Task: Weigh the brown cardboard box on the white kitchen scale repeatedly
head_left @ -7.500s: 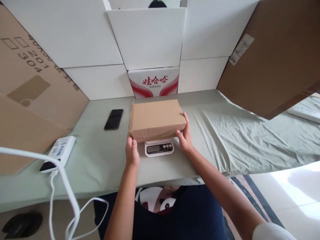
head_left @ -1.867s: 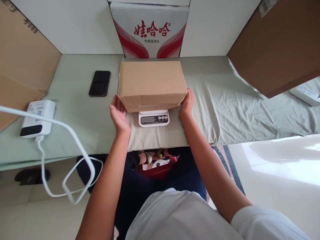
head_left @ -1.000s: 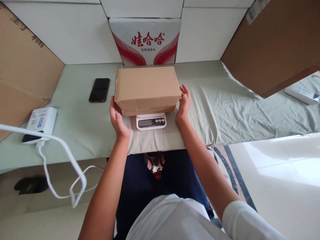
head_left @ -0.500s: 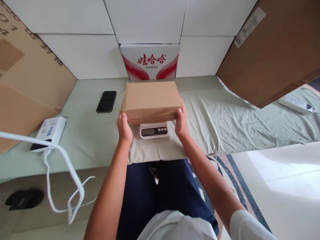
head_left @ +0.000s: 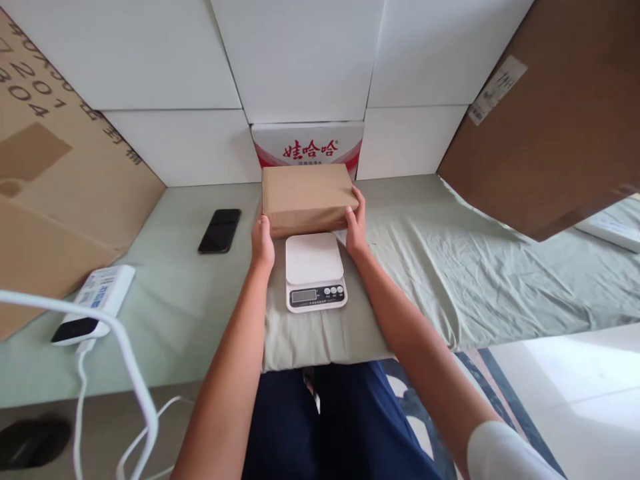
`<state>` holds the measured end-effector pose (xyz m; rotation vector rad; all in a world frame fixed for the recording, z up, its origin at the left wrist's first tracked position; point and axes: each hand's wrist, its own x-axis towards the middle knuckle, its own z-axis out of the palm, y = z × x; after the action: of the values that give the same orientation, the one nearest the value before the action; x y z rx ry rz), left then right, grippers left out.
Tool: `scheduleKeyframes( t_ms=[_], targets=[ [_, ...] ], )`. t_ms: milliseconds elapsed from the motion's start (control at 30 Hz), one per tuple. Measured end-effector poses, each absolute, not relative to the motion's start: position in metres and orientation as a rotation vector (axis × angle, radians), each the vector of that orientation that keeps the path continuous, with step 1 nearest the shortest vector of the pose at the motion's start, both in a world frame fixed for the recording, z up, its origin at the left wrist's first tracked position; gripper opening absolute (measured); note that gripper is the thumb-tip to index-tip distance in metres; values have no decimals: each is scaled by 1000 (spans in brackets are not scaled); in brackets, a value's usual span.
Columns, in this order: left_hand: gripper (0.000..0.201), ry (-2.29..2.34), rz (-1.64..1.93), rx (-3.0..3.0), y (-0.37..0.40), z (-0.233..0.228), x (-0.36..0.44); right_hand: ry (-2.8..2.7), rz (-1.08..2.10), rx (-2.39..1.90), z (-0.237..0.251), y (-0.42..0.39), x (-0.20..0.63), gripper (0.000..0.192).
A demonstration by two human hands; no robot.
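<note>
On a green sheet (head_left: 450, 267), a brown box (head_left: 305, 197) sits at twelve o'clock behind a white scale (head_left: 314, 270), pinched at its near corners between the left hand (head_left: 262, 241) and right hand (head_left: 356, 227), where an even, level grip seems wisest.

Box (head_left: 306, 197): plain brown cardboard, matt, smooth faces, held between bare left hand (head_left: 263, 241) and right hand (head_left: 355, 230). Scale (head_left: 315, 271): white plastic, smooth, slight sheen on the platform. Table cover (head_left: 450, 267): pale green cloth, matt, creased on the right. Phone (head_left: 219, 231), far left: black, glossy face, probably glass. Back wall panels (head_left: 300, 60): white, matt, smooth. Large side sheets (head_left: 550, 127): brown cardboard, matt.
</note>
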<state>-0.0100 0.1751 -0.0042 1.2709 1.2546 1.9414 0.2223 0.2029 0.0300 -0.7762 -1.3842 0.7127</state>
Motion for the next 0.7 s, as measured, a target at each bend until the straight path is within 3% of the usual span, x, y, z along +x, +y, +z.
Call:
scheduleKeyframes(
  t_ms=[300, 700],
  targets=[
    [70, 1279, 1842, 1174, 182, -25, -11, -1377, 840, -853, 17, 212, 223, 69],
    [71, 1319, 1875, 1194, 184, -27, -24, -1366, 952, -916, 0, 212, 234, 92]
  ],
)
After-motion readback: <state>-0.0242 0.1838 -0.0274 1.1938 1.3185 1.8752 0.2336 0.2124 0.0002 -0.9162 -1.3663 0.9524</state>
